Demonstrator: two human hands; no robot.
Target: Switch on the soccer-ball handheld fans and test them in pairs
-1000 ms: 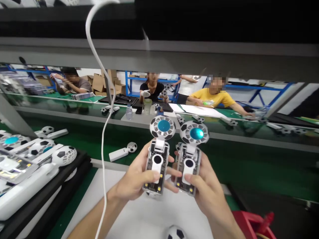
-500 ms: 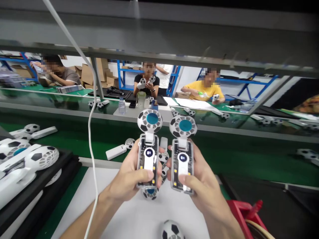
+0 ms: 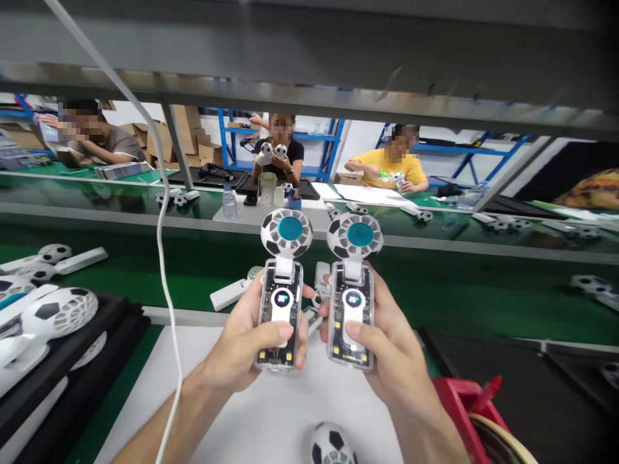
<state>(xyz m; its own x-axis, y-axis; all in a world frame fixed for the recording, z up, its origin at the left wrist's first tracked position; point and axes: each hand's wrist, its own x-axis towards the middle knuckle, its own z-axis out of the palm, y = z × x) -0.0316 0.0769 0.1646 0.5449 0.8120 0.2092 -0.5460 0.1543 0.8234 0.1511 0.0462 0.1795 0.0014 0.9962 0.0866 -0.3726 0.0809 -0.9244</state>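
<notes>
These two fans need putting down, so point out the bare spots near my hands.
Free: the white mat between the hanging white cable and the football-patterned fan head; the green belt beyond the right hand and its clear-bodied fan. Crowded: the black tray of fans at left, the red bin at right.

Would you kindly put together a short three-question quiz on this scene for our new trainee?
1. True or false: the left hand holds the left fan and the right hand holds the right fan, both upright and side by side.
2. Multiple choice: the round centre of each fan's head is A) red, B) teal, C) yellow.
3. Short answer: which lies on the left hand's side, the white cable or the red bin?
Key: 1 true; 2 B; 3 the white cable.
</notes>
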